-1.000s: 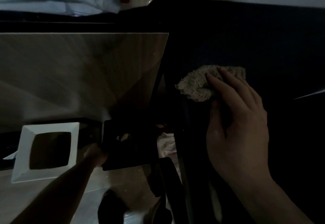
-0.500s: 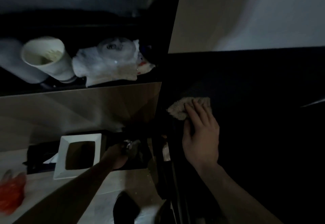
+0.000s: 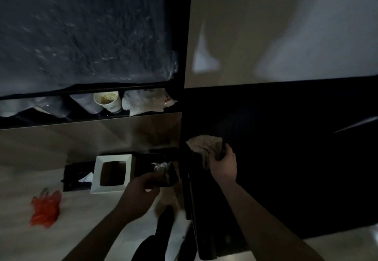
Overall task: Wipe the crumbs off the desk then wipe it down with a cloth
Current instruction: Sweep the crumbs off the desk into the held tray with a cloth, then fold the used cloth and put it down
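The scene is dim. The black desk (image 3: 286,158) fills the right half of the view. My right hand (image 3: 224,163) grips a beige knitted cloth (image 3: 201,144) bunched at the desk's left edge. Left of the desk and lower down, my left hand (image 3: 141,196) holds a dark bag or bin (image 3: 163,171) with something pale and crumpled at its top. No crumbs show on the dark desk.
A white square-rimmed bin (image 3: 111,174) stands on the pale floor beside a black box (image 3: 76,175). A red-orange plastic bag (image 3: 45,207) lies to the left. A used cup (image 3: 107,101) and a white bag (image 3: 145,102) sit on a low shelf behind. My foot (image 3: 163,219) is below.
The view has tilted up and drawn back. My right hand has gone from lying flat on the cloth to bunching it in its fingers. My left hand has raised the dark bag.
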A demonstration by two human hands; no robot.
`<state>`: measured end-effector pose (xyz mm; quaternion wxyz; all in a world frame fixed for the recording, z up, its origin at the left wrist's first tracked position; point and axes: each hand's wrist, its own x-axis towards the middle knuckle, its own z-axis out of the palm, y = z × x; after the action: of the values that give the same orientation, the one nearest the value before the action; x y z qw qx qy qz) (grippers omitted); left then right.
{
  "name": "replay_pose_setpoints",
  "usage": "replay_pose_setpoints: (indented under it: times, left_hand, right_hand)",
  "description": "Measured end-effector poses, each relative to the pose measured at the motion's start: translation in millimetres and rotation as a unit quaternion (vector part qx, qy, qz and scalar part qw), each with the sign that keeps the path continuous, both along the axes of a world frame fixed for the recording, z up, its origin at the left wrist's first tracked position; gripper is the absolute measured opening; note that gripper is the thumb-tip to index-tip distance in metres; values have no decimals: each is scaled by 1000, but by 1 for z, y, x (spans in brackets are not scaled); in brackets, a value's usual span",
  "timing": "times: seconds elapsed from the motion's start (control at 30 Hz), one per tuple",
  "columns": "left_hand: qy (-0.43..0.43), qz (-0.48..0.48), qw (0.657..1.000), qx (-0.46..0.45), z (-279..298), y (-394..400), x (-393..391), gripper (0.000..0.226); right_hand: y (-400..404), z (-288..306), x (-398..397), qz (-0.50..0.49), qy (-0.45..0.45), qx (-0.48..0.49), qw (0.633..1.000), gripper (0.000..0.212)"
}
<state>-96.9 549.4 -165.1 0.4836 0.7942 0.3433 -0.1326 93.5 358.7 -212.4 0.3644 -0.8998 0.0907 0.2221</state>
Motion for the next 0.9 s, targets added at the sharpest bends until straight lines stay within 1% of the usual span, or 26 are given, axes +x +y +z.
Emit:
replay_pose_setpoints:
  times: [0.07,0.13,0.2,0.27,0.33,0.43,0.5,0.6,0.63,0.67,0.7,0.77,0.8,0.87,0.9]
  left_hand:
    - [-20,-5,1000,-13,14,-7,-6,45]
    - [-30,-27,999,-23,23,-10,-6,39]
    - [-39,-53,998,-17,35,-9,0,36]
    - [-63,-62,996,-13,46,-7,8,32]
    - [-108,-94,990,-5,83,-18,21,29]
    - [-123,-95,987,-43,110,-32,37,33]
    - [-123,-116,982,-81,131,-58,50,42]
    - [-108,-171,970,-134,148,-101,74,69]
    - [-94,-195,965,-149,149,-116,82,75]
    - [-78,-210,958,-177,151,-134,90,73]
    - [-65,-212,951,-216,154,-154,97,65]
    - [-56,-197,931,-301,157,-196,105,37]
    - [-60,-188,926,-321,158,-216,107,29]
    - [-80,-161,928,-327,159,-268,109,27]
    - [-90,-152,930,-321,157,-279,108,27]
  right_hand:
    - [1,7,10,1,80,4,997,75]
    - [0,13,11,-3,139,0,990,73]
    - [-5,25,6,7,152,4,988,62]
    - [-12,38,-7,22,134,33,990,48]
    - [-39,80,-29,10,88,79,993,37]
    - [-58,113,-54,12,45,164,985,29]
    - [-83,143,-68,0,20,214,977,28]
    - [-130,181,-81,-1,-7,270,963,34]
    - [-148,191,-83,-8,-16,288,957,33]
    - [-166,200,-86,-16,-24,303,953,33]
    - [-185,207,-88,-23,-33,315,948,33]
    - [-226,216,-89,-28,-48,328,943,34]
    - [-246,216,-88,-30,-55,331,942,35]
    - [-301,218,-85,-21,-61,332,941,40]
    - [-313,217,-84,-18,-57,330,942,43]
